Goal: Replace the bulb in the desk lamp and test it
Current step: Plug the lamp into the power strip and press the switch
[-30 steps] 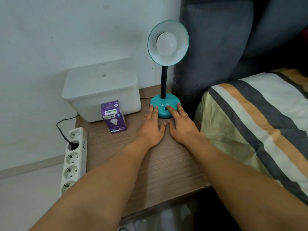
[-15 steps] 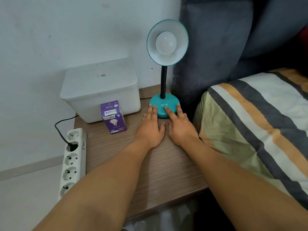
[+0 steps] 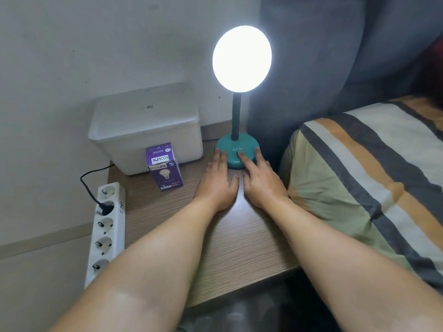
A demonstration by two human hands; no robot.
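A power strip [image 3: 106, 230] with one black plug in it is seen at the left edge of the bedside table [image 3: 230, 245], ahead of a white box [image 3: 146, 125] and a purple bulb carton [image 3: 164, 167]. The left hand [image 3: 217, 182] is laid flat, fingers loosely spread and holding nothing, its fingertips touching the base of the lit lamp [image 3: 241, 59]. The right hand [image 3: 260, 182] is likewise spread, its forefinger pressed on the base's switch [image 3: 238, 155], beside the striped bedding [image 3: 374, 178].

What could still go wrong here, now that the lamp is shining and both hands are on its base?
1. The lamp head stands tall on a thin neck over a small base; a hard press by the right hand on the switch might rock it, though the left hand steadies it.
2. The power strip hangs beside the table edge; a tug on its black cord could unplug something.
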